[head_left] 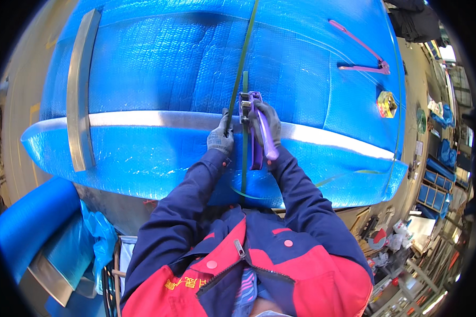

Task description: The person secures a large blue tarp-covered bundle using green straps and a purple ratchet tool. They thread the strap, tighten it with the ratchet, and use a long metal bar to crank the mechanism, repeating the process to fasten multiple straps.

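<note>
In front of me lies a large load wrapped in blue bubble sheet (158, 68), with a white foam strip (322, 136) running across it. A green strap (245, 47) crosses the load from the far side toward me. My left hand (220, 138), in a grey glove, is closed on this strap beside the tool. My right hand (268, 122), gloved too, is wrapped round the handle of a purple strapping tensioner (256, 156). The tensioner's metal head sits on the strap, just past the foam strip. The fingers of my right hand are partly hidden by the handle.
A metal channel bar (80, 90) lies across the load at left. A pink two-handled tool (378, 66) and a yellow packet (387, 104) rest at right. Blue wrap rolls (37, 222) stand at lower left. Cluttered shelves and tools (402, 238) line the lower right.
</note>
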A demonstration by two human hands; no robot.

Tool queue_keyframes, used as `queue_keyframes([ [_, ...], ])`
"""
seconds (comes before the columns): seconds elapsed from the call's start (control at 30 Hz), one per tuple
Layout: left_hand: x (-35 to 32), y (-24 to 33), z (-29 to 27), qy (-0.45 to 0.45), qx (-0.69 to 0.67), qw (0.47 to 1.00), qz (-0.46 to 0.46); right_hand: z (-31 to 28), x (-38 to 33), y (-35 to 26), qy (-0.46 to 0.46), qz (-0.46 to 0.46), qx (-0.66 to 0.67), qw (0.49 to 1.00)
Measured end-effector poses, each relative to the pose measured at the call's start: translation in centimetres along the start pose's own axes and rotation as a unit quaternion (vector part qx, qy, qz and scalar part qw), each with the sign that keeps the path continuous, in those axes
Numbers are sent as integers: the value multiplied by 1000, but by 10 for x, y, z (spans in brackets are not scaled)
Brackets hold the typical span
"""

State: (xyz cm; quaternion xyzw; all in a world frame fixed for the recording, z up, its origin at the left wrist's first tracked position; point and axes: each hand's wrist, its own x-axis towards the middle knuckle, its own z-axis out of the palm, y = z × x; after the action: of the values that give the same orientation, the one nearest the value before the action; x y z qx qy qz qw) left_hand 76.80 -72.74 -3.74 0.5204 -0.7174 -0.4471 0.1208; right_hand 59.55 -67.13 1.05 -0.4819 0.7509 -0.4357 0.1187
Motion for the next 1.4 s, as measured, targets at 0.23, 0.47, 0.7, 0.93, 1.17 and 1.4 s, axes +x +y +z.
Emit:
queue_keyframes([
  [0.23, 0, 12, -8, -28, 6, 998, -48, 7, 20, -2, -7, -5, -51, 999],
  [0.47, -1, -1, -1, 5, -67, 998, 16, 13, 5, 20, -3, -47, -34, 998],
  [0.7, 2, -13, 5, 41, -202, 976, 65, 9, -4, 12, 47, -51, 50, 996],
  [0.93, 0, -11, -2, 24, -250, 967, 41, 9, 3, 6, 12, -68, -23, 997],
  [1.17, 4, -14, 8, 35, -141, 987, 70, 6, 7, 10, -17, -65, 10, 998],
  [1.4, 1, -4, 7, -20, -156, 987, 19, 6, 5, 8, -19, -63, 27, 997],
])
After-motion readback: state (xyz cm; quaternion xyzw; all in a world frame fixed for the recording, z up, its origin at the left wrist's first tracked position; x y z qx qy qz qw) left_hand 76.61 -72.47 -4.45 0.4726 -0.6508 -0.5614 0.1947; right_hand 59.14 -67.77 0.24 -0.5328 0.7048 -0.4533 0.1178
